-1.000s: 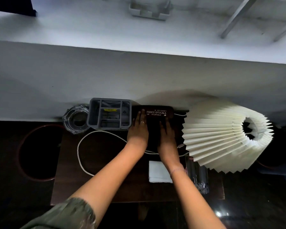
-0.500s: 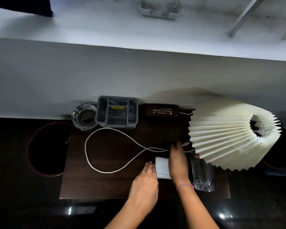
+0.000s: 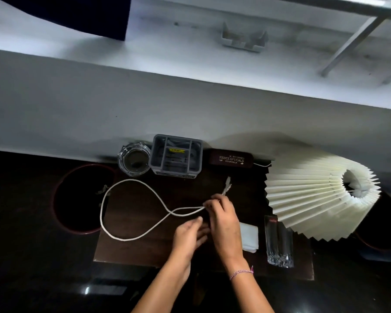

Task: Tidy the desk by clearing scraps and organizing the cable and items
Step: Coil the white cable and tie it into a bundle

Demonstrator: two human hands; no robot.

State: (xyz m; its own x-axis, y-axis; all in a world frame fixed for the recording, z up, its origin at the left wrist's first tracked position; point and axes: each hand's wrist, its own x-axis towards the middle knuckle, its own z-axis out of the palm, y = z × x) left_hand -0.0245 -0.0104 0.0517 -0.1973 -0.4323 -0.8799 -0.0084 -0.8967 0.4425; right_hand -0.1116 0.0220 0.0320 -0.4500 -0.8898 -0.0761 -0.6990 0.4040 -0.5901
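Note:
A white cable (image 3: 131, 222) lies in a big loop on the dark wooden desk (image 3: 131, 249). Both of its ends cross near the desk's middle, and one plug end sticks up past my fingers. My right hand (image 3: 224, 224) pinches the two cable strands together where they meet. Just left of it and nearer me, my left hand (image 3: 190, 238) hovers with fingers spread, holding nothing. A folded white tissue (image 3: 250, 237) lies beside my right wrist, partly hidden by that hand.
Along the back edge stand a glass ashtray (image 3: 134, 159), a grey organizer (image 3: 176, 157) and a dark spectacle case (image 3: 230, 158). A pleated cream lampshade (image 3: 312, 195) fills the right side. A cut-glass tumbler (image 3: 279, 242) stands near the front right. A round bin (image 3: 79, 199) sits left of the desk.
Both hands left the spectacle case at the back and came forward. My right hand moved from the tissue up to the cable and gripped it; the plug end lifted.

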